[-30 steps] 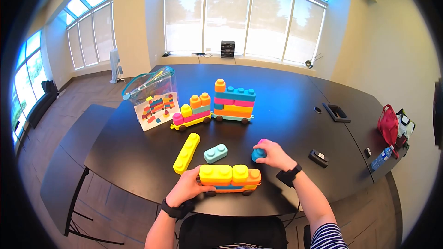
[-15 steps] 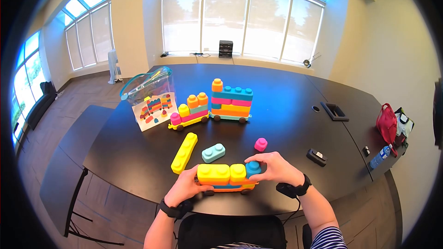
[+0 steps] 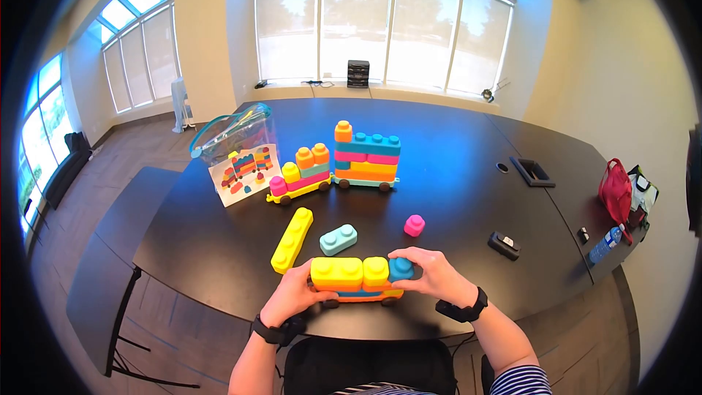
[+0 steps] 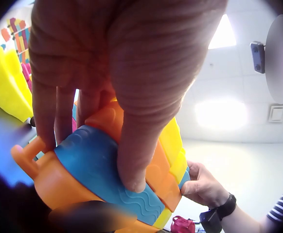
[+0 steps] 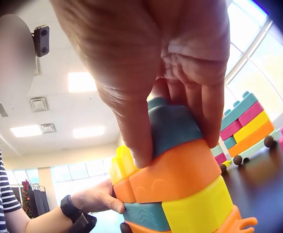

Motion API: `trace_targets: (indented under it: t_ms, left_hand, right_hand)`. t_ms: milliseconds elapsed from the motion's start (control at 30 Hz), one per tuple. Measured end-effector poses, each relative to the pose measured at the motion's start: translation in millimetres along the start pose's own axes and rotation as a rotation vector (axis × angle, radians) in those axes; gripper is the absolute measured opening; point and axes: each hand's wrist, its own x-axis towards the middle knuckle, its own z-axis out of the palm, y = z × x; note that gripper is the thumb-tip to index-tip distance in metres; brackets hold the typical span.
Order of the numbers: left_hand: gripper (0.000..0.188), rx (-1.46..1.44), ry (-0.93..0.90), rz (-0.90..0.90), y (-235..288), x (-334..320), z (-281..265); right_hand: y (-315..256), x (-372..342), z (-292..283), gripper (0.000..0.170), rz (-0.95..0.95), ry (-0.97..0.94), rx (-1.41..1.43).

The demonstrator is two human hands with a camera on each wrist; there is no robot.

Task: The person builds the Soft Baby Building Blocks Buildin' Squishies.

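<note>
A toy train car of stacked building blocks, with an orange wheeled base, stands at the table's near side. My left hand grips its left end, the thumb across a blue block on the near side. Along the top sit yellow blocks. My right hand pinches a small blue block between thumb and fingers, right on top of an orange block at the car's right end. Beyond the car lie a pink block, a pale teal block and a long yellow block.
Two more block train cars, a low one and a tall one, stand farther back. Left of them is a clear bag with a picture card. A black case and a water bottle are at the right.
My right hand has brought the blue block from beside the pink one to the car's right end. The pink block stays on the table. My left hand keeps its grip.
</note>
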Motion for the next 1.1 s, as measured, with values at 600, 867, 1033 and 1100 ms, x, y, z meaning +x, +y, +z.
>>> trace_targets:
  t_ms: [600, 867, 1033, 1100]
  left_hand:
    - [0.080, 0.686, 0.368, -0.199, -81, 23, -40]
    - [0.064, 0.434, 0.563, -0.093, -43, 30, -59]
    - [0.062, -0.061, 0.288, 0.202, 35, 30, -52]
    - [0.060, -0.020, 0.153, 0.290, 58, 27, -46]
  right_hand:
    - [5, -2, 1, 0.047, 0.053, -0.026, 0.136]
    - [15, -6, 10, 0.058, 0.080, 0.012, 0.171]
    - [22, -6, 14, 0.083, 0.158, -0.002, 0.183]
    - [15, -5, 12, 0.091, 0.214, -0.028, 0.214]
